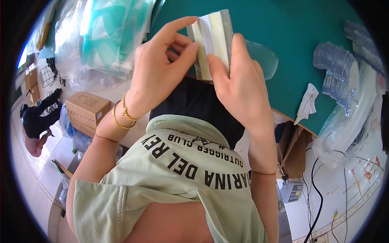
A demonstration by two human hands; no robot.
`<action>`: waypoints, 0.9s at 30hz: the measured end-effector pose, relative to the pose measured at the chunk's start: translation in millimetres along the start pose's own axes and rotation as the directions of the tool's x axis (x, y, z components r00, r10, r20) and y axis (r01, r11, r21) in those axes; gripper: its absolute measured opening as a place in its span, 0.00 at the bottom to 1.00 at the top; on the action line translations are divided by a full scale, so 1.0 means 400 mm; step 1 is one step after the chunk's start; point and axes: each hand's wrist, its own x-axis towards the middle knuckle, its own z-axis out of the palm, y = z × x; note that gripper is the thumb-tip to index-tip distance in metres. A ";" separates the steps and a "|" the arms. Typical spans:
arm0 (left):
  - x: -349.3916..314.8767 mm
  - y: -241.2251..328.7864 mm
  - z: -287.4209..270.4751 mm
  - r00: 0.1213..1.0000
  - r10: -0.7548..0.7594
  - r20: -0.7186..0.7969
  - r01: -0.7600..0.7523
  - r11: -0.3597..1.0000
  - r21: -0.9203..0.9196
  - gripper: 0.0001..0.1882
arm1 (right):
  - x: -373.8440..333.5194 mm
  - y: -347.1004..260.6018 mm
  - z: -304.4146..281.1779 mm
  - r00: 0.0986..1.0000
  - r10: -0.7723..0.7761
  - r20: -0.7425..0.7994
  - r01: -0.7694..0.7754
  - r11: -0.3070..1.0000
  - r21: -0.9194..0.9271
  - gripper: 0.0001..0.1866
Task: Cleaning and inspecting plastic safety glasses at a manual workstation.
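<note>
Above the near edge of the green table (296, 44), both of my hands hold a flat, rectangular packet in clear plastic film (212, 30), with white and pale yellow lengthwise bands. My left hand (158, 62) has its fingers curled, with the index finger and thumb at the packet's left edge. My right hand (243, 83) grips the right side, thumb across the front and fingers behind. What the packet contains cannot be made out. Just right of my right hand, a translucent, rounded plastic piece (265, 60) lies on the table.
Large clear plastic bags (109, 36) lie at the upper left. On the right are stacked clear plastic pieces (338, 67), a white cloth (308, 101) and a big clear bag (342, 129). Cardboard boxes (87, 111) and another person (38, 121) are left; black cables (318, 190) cross the floor.
</note>
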 end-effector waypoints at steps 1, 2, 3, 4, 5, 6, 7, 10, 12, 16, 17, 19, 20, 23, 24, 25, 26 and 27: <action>-0.002 0.000 -0.014 1.000 -0.004 -0.012 0.005 1.000 0.024 0.23 | -0.001 0.013 0.005 0.999 -0.039 -0.026 0.039 0.999 0.020 0.14; -0.003 0.001 -0.026 1.000 -0.009 -0.025 0.010 0.999 0.048 0.22 | -0.003 0.026 -0.006 0.998 -0.047 -0.029 0.047 0.999 0.023 0.14; -0.003 0.006 -0.036 0.999 0.014 -0.030 -0.013 0.998 0.054 0.20 | -0.005 0.045 -0.030 0.985 -0.040 -0.165 0.059 0.992 0.113 0.13; -0.001 0.014 -0.050 0.999 0.020 -0.033 -0.018 0.998 0.058 0.20 | -0.011 0.063 -0.056 0.954 -0.018 -0.298 0.081 0.977 0.199 0.13; 0.001 0.025 -0.068 0.999 0.047 0.005 -0.047 0.993 0.111 0.19 | -0.006 0.066 -0.097 0.926 0.040 -0.376 0.083 0.948 0.307 0.13; 0.005 0.036 -0.080 0.996 0.074 0.044 -0.080 0.984 0.159 0.17 | 0.006 0.070 -0.140 0.890 0.106 -0.444 0.096 0.908 0.408 0.13; 0.014 0.044 -0.080 0.994 0.093 0.065 -0.102 0.984 0.149 0.16 | 0.015 0.088 -0.170 0.876 0.112 -0.469 0.110 0.900 0.421 0.13; 0.069 0.062 -0.054 0.904 0.384 0.190 -0.423 0.870 0.253 0.15 | 0.045 0.134 -0.210 0.888 0.074 -0.455 0.134 0.903 0.408 0.14; 0.109 0.046 -0.021 0.862 0.447 0.238 -0.502 0.819 0.279 0.18 | 0.018 0.098 -0.180 0.926 0.056 -0.374 0.120 0.894 0.431 0.18; 0.147 0.019 0.027 0.686 0.595 0.418 -0.720 0.474 0.507 0.22 | -0.092 0.030 -0.259 0.877 0.227 -0.422 -0.196 0.974 0.117 0.18; 0.151 0.017 0.028 0.685 0.586 0.434 -0.724 0.479 0.496 0.19 | -0.102 0.040 -0.300 0.818 0.180 -0.546 -0.195 0.980 0.030 0.15; 0.162 0.028 0.039 0.675 0.595 0.436 -0.733 0.476 0.485 0.17 | -0.129 0.072 -0.404 0.737 0.096 -0.669 -0.191 0.979 -0.070 0.14; 0.165 0.027 0.041 0.668 0.578 0.470 -0.742 0.466 0.482 0.15 | -0.130 0.095 -0.447 0.742 -0.083 -0.665 -0.188 0.926 -0.327 0.14; 0.201 0.058 0.023 0.684 0.560 0.467 -0.727 0.477 0.493 0.14 | -0.131 0.132 -0.537 0.808 -0.165 -0.565 -0.234 0.791 -0.566 0.18; 0.221 0.075 0.010 0.700 0.559 0.444 -0.712 0.500 0.493 0.15 | -0.131 0.140 -0.553 0.858 -0.050 -0.512 -0.296 0.765 -0.572 0.21; 0.252 0.087 -0.007 0.683 0.634 0.364 -0.716 0.479 0.508 0.14 | -0.127 0.132 -0.555 0.845 -0.028 -0.534 -0.323 0.768 -0.552 0.19; 0.284 0.104 -0.021 0.689 0.668 0.281 -0.691 0.488 0.533 0.14 | -0.121 0.122 -0.555 0.847 -0.037 -0.530 -0.314 0.770 -0.556 0.19; 0.319 0.127 -0.032 0.705 0.676 0.214 -0.654 0.504 0.564 0.14 | -0.116 0.112 -0.552 0.837 -0.011 -0.548 -0.345 0.767 -0.541 0.18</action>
